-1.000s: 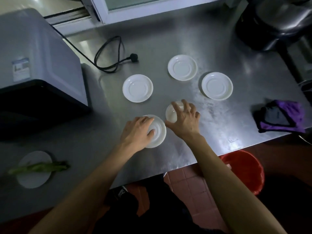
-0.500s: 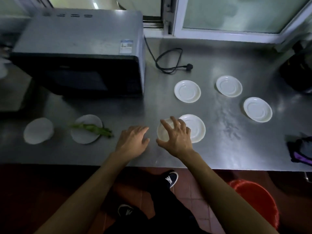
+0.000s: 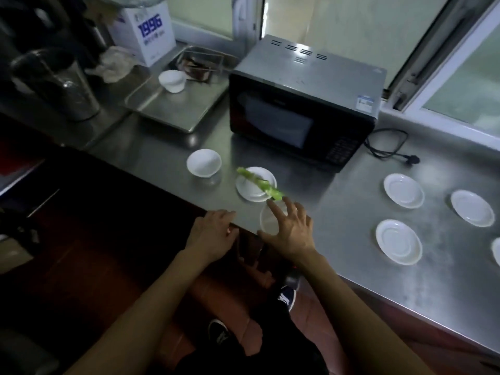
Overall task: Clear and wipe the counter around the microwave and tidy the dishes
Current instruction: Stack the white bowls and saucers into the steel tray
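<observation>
At the counter's near edge, the right hand (image 3: pixel 290 228) grips a small white dish (image 3: pixel 267 221) from above, its fingers spread and curled over the rim. At its 12 o'clock, touching or nearly so, sits a saucer (image 3: pixel 247 189) with a green vegetable strip (image 3: pixel 261 184) lying across it. The left hand (image 3: pixel 212 231) rests at 9 o'clock, loose and holding nothing. Dish-gathering seems to be the step in hand; next the strip likely needs lifting off before the saucers (image 3: pixel 403 190) right of the microwave (image 3: pixel 303 109) are stacked.
</observation>
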